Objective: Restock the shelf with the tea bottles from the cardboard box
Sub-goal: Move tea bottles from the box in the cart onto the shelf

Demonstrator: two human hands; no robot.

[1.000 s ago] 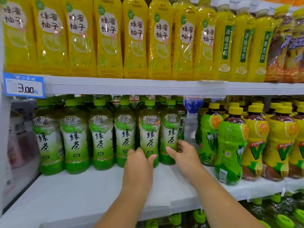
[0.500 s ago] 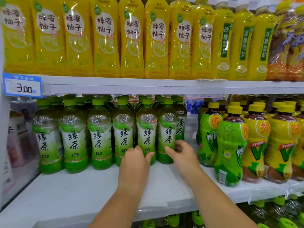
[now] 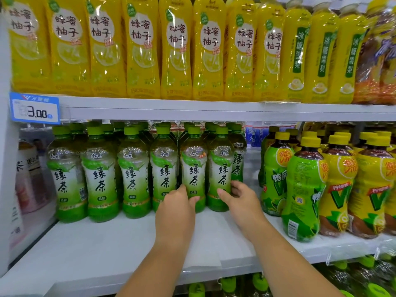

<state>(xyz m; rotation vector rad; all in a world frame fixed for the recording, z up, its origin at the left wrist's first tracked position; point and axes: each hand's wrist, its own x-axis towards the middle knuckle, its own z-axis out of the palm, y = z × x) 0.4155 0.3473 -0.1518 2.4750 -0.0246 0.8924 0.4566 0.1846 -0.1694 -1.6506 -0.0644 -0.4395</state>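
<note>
White shelf (image 3: 111,243) — left hand (image 3: 174,213), right hand (image 3: 242,202) fingers touching front green tea bottles (image 3: 194,168).

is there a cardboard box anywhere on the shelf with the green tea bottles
No: the middle shelf holds only green tea bottles, other drink bottles and bare white board.

1 head-worn wide-angle view — facing forward and slightly down into the middle shelf (image 3: 128,249) at close range, both forearms entering from the bottom edge; the upper shelf (image 3: 192,110) crosses above — edges bowed by the lens.
</note>
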